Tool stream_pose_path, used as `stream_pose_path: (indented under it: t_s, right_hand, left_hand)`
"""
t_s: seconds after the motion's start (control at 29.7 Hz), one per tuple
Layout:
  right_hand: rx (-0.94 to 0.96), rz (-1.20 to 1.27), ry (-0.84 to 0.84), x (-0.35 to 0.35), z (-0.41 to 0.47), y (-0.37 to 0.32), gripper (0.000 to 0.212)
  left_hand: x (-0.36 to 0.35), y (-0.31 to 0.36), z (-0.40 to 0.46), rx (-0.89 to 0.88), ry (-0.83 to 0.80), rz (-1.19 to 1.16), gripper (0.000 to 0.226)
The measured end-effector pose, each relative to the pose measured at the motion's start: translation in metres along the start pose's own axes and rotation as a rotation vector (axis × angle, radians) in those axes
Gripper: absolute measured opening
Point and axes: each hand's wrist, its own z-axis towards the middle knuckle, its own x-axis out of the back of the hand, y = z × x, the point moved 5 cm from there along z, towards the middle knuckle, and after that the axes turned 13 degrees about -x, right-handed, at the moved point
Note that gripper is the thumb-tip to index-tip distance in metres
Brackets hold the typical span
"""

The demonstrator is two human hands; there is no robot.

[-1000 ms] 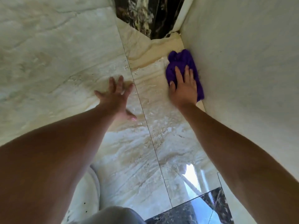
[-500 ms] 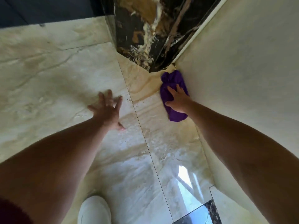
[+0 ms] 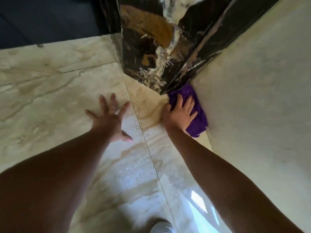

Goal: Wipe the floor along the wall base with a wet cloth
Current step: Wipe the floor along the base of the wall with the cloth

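Observation:
A purple cloth point(image 3: 198, 120) lies on the glossy beige marble floor point(image 3: 50, 98), pressed into the corner where the pale wall point(image 3: 252, 98) meets a black-and-gold marble column point(image 3: 156, 52). My right hand point(image 3: 179, 113) lies flat on the cloth with fingers spread, covering its left part. My left hand point(image 3: 109, 118) rests palm down on the floor to the left, fingers spread, holding nothing.
A thin tile joint point(image 3: 151, 158) runs between my two arms. The toe of a white shoe point(image 3: 161, 227) shows at the bottom edge. A dark area point(image 3: 42, 19) lies beyond the floor at the top left. A window glare point(image 3: 200, 204) reflects on the floor.
My right hand has pushed the cloth forward along the wall base into the corner by the column. My left hand has shifted forward on the floor, and the view has moved ahead.

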Motion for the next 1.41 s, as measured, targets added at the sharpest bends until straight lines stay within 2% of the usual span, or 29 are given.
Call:
stream_pose_path:
  t_s: [0.07, 0.17, 0.24, 0.3, 0.4, 0.47, 0.54, 0.67, 0.77, 0.88, 0.94, 1.01, 1.08, 1.15, 1.18, 1.41]
  right_hand:
    - [0.098, 0.009, 0.011, 0.007, 0.010, -0.004, 0.062]
    - [0.411, -0.097, 0.025, 0.024, 0.020, 0.015, 0.047]
    - [0.577, -0.183, -0.032, 0.033, 0.029, 0.032, 0.047]
    - [0.632, -0.278, -0.078, 0.042, 0.030, 0.032, 0.050]
    - [0.496, -0.346, -0.107, 0.049, 0.007, 0.014, 0.055]
    - [0.216, -0.153, -0.122, 0.056, -0.001, 0.010, 0.068]
    - [-0.071, 0.037, -0.198, 0.056, 0.001, 0.003, 0.078]
    - [-0.341, 0.026, -0.244, 0.031, 0.021, -0.040, 0.077]
    - [-0.249, -0.046, -0.173, 0.020, 0.006, -0.033, 0.066]
    - [0.162, 0.054, -0.095, 0.016, -0.031, 0.005, 0.055]
    - [0.445, 0.094, -0.124, 0.015, -0.053, 0.021, 0.053]
    - [0.558, 0.035, -0.090, 0.016, -0.048, 0.031, 0.058]
    - [0.401, -0.029, -0.049, 0.021, -0.027, 0.039, 0.078]
    - [0.155, -0.052, -0.132, 0.022, -0.001, 0.038, 0.100]
    - [0.108, -0.064, -0.176, 0.018, 0.008, 0.030, 0.105]
    - [0.191, 0.031, -0.126, 0.005, 0.013, -0.012, 0.105]
  left_hand:
    - [-0.001, -0.003, 0.000, 0.014, 0.004, -0.008, 0.147]
    - [-0.001, -0.005, -0.003, 0.007, 0.005, -0.002, 0.147]
    - [-0.002, -0.006, -0.001, 0.006, 0.012, 0.009, 0.146]
    - [0.002, -0.004, -0.001, 0.016, 0.008, -0.001, 0.144]
    - [0.016, -0.006, -0.010, -0.005, 0.066, 0.030, 0.126]
    - [0.020, -0.020, -0.014, 0.031, 0.116, 0.027, 0.116]
    - [0.017, -0.034, -0.019, 0.105, 0.108, -0.029, 0.119]
    - [0.008, -0.041, -0.015, 0.102, 0.078, -0.052, 0.120]
    - [0.010, -0.039, -0.015, 0.103, 0.054, -0.090, 0.122]
    - [0.009, -0.038, -0.016, 0.104, 0.046, -0.105, 0.122]
    - [0.008, -0.038, -0.015, 0.100, 0.055, -0.108, 0.122]
    - [0.010, -0.038, -0.015, 0.102, 0.051, -0.107, 0.122]
    - [0.011, -0.037, -0.014, 0.103, 0.051, -0.100, 0.122]
    - [0.011, -0.037, -0.014, 0.097, 0.051, -0.099, 0.122]
    - [0.011, -0.038, -0.014, 0.098, 0.052, -0.098, 0.122]
    - [0.006, -0.042, -0.012, 0.106, 0.049, -0.087, 0.121]
